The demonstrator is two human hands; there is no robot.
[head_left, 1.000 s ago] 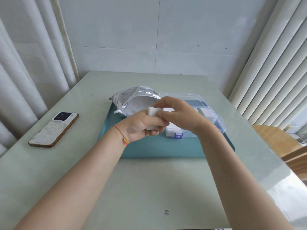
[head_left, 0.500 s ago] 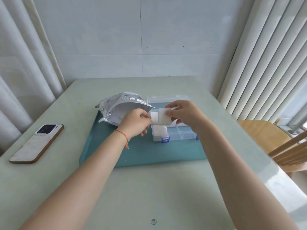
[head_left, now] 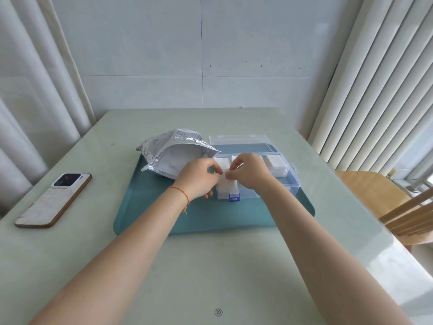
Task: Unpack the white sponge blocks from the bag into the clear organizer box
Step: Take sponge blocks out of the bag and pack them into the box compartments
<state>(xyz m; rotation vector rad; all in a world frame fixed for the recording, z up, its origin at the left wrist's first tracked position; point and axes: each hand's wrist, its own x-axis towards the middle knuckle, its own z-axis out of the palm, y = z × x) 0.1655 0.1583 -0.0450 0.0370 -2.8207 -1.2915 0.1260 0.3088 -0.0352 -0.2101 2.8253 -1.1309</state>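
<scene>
A phone (head_left: 53,200) with a pale marbled back and brown edge lies flat at the table's (head_left: 218,266) left side. On the smooth teal tray (head_left: 164,214), the crinkled silvery bag (head_left: 173,151) lies open-mouthed toward the clear organizer box (head_left: 281,181), just beside it. The left hand (head_left: 199,179), a red string at its wrist, and the right hand (head_left: 250,174) meet over the box's front-left compartment, fingers curled, each pinching an edge of a white sponge block (head_left: 226,181) there. More soft rectangular blocks sit in the back compartments. The rigid transparent lid lies open behind; a blue latch (head_left: 234,197) marks the front.
</scene>
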